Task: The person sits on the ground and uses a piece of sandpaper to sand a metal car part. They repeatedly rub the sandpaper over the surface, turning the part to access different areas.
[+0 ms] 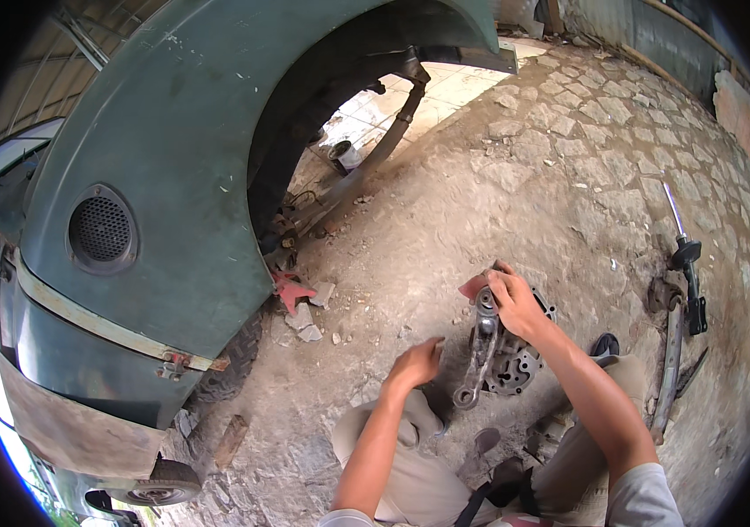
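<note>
My right hand (515, 301) pinches a piece of reddish sandpaper (473, 285) at the upper end of a grey metal control arm (480, 347). This arm has a round eye at each end and leans on a round metal housing with holes (515, 373). Part of the housing is hidden behind the control arm and my right forearm. To the left, my left hand (414, 363) hovers by my knee, apart from the metal parts. It holds nothing that I can see, and one finger is stretched out.
A green vehicle body (191, 176) with an open wheel arch fills the left. Under it stand a red jack stand (292, 292) and broken stones (305, 321). To my right lie a black shock absorber (689, 277) and a rusty metal bar (669, 369). The ground is dusty stone.
</note>
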A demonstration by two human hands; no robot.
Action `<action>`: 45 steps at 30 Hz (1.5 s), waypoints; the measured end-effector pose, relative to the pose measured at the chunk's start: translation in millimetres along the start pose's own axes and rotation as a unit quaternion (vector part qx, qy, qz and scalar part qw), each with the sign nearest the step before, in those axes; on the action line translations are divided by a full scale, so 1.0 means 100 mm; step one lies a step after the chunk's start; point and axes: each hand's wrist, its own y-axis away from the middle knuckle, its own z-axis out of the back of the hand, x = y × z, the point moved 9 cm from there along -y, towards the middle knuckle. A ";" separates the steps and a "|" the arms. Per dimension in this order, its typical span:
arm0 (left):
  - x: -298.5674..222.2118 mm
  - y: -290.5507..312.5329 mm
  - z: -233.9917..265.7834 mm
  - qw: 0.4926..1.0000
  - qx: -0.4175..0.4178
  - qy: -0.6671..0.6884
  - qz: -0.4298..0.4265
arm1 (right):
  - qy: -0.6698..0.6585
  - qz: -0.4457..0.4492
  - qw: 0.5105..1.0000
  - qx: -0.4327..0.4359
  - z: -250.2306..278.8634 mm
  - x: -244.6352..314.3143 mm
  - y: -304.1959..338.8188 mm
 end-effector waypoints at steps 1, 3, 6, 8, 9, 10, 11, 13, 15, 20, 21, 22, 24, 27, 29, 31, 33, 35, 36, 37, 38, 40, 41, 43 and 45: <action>-0.08 0.02 0.21 0.993 -0.055 0.094 -0.036 | -0.004 0.004 1.000 -0.003 -0.03 0.03 -0.01; -0.24 0.05 0.50 0.975 -0.141 0.158 -0.062 | -0.023 0.031 0.999 0.001 -0.12 0.13 -0.04; -0.65 0.04 0.43 0.929 -0.170 0.299 -0.136 | -0.017 0.040 0.999 0.013 -0.07 0.00 -0.04; -0.79 0.01 0.48 0.898 -0.157 0.380 -0.158 | -0.004 0.031 0.999 0.018 -0.06 0.01 -0.06; -0.80 -0.02 0.46 0.884 -0.141 0.420 -0.150 | -0.009 0.032 0.999 0.012 -0.05 0.02 -0.06; -0.82 -0.03 0.42 0.868 -0.125 0.460 -0.141 | -0.014 0.033 0.999 0.006 -0.05 0.03 -0.07; -0.82 0.02 0.36 0.844 -0.132 0.505 -0.121 | -0.018 0.034 0.999 0.000 -0.07 0.03 -0.05; -0.93 0.11 0.38 0.792 -0.153 0.585 -0.088 | -0.035 0.048 0.998 -0.033 -0.05 0.02 -0.05; -0.87 0.02 0.23 0.777 -0.132 0.611 -0.080 | -0.025 0.069 0.996 -0.047 -0.03 -0.03 -0.08; -0.88 -0.04 0.09 0.789 -0.103 0.604 -0.041 | -0.041 0.069 0.996 -0.048 -0.05 0.05 -0.06; -0.90 -0.04 0.07 0.797 -0.094 0.595 -0.029 | -0.036 0.069 0.996 -0.049 -0.04 0.04 -0.06; -0.98 0.05 0.13 0.805 -0.117 0.580 -0.024 | -0.031 0.066 0.996 -0.049 -0.03 0.03 -0.05; -0.93 -0.01 0.07 0.827 -0.125 0.548 -0.033 | -0.024 0.062 0.997 -0.048 -0.01 0.04 -0.04; -0.85 -0.12 0.03 0.836 -0.129 0.531 -0.045 | -0.036 0.064 0.996 -0.058 -0.02 0.10 -0.06; -0.83 -0.12 -0.03 0.836 -0.126 0.532 -0.045 | -0.031 0.057 0.996 -0.060 -0.03 0.11 -0.02; -0.95 -0.06 0.07 0.841 -0.127 0.524 -0.048 | -0.036 0.058 0.996 -0.056 0.00 0.14 -0.03; -0.95 -0.03 0.12 0.853 -0.153 0.495 -0.063 | -0.047 0.056 0.997 -0.036 -0.01 0.14 -0.02; -0.95 -0.04 0.15 0.854 -0.164 0.488 -0.073 | -0.026 0.061 0.998 -0.015 -0.02 0.11 -0.05; -0.91 -0.07 0.15 0.850 -0.162 0.496 -0.075 | -0.017 0.062 0.998 -0.002 -0.05 0.09 -0.05; -0.87 -0.10 0.13 0.846 -0.160 0.503 -0.076 | -0.016 0.058 0.998 -0.008 -0.05 0.07 -0.04; -0.82 -0.12 0.11 0.857 -0.174 0.480 -0.073 | -0.015 0.054 0.998 -0.013 -0.05 0.05 -0.03; -0.84 -0.12 0.13 0.821 -0.172 0.538 -0.078 | -0.024 0.048 0.998 -0.027 -0.05 0.13 -0.03; -0.84 -0.10 0.14 0.803 -0.171 0.566 -0.080 | -0.033 0.048 0.998 -0.036 -0.05 0.19 -0.04; -1.06 0.04 0.35 0.824 -0.199 0.505 -0.160 | -0.029 0.053 0.997 -0.052 0.02 0.22 -0.05; -1.17 0.13 0.46 0.830 -0.225 0.463 -0.213 | -0.011 0.056 0.997 -0.053 0.01 0.11 -0.01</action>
